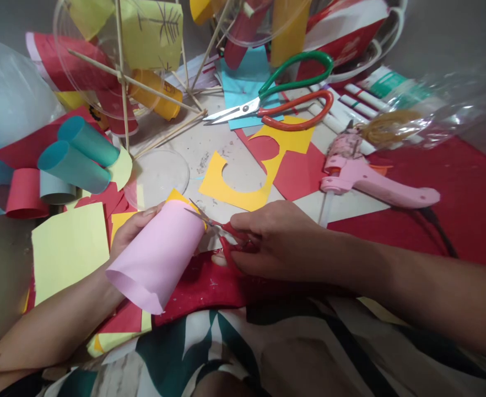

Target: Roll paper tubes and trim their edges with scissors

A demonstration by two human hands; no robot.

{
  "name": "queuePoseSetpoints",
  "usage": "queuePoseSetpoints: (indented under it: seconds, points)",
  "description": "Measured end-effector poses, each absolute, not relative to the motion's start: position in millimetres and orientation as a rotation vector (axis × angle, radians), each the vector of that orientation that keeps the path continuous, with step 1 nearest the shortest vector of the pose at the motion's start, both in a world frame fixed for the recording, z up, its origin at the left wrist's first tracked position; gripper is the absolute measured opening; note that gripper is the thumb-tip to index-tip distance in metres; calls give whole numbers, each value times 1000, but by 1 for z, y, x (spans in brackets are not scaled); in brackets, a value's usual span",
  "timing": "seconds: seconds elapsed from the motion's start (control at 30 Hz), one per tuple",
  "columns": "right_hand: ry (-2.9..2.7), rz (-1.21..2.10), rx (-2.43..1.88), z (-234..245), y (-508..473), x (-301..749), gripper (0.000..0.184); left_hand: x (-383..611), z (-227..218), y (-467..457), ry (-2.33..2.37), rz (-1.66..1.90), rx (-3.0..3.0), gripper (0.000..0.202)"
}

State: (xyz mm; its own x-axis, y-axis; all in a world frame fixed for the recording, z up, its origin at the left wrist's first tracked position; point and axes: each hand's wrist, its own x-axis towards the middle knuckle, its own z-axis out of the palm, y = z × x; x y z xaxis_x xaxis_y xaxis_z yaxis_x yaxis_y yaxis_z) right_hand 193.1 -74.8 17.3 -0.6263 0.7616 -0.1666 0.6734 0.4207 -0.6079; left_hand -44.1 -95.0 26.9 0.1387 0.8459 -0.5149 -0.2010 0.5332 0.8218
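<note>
A pink paper tube (158,256) lies tilted over my lap, its open end toward me. My left hand (138,226) is wrapped round its far side, most of the fingers hidden behind the tube. Yellow paper (177,196) sticks out at the tube's far end. In my right hand (268,240) are small red-handled scissors (230,231), fingers through the loops. Their slightly parted blades reach the yellow paper at the tube's far rim. Beyond my hands lies a yellow paper offcut (243,190) with a round cut-out.
Large scissors (268,105) with green and orange handles lie at the back. A pink glue gun (375,182) rests on the right, its cable trailing toward me. Blue paper tubes (75,168) stand on the left, near a stick frame (121,71) holding plastic discs.
</note>
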Motion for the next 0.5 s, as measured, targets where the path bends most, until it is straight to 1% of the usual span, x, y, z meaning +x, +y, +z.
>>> queuePoseSetpoints:
  seconds: [0.1,0.23,0.5]
  points:
    - [-2529,1008,-1295,19,-75,192,35,-38,32,-95,1024,910,352,23]
    - [-2516,1012,-1310,20,-76,191,35,-35,37,-94,963,870,334,24]
    - [-2451,1018,-1244,14,-75,192,35,-34,42,-90,1065,862,358,24]
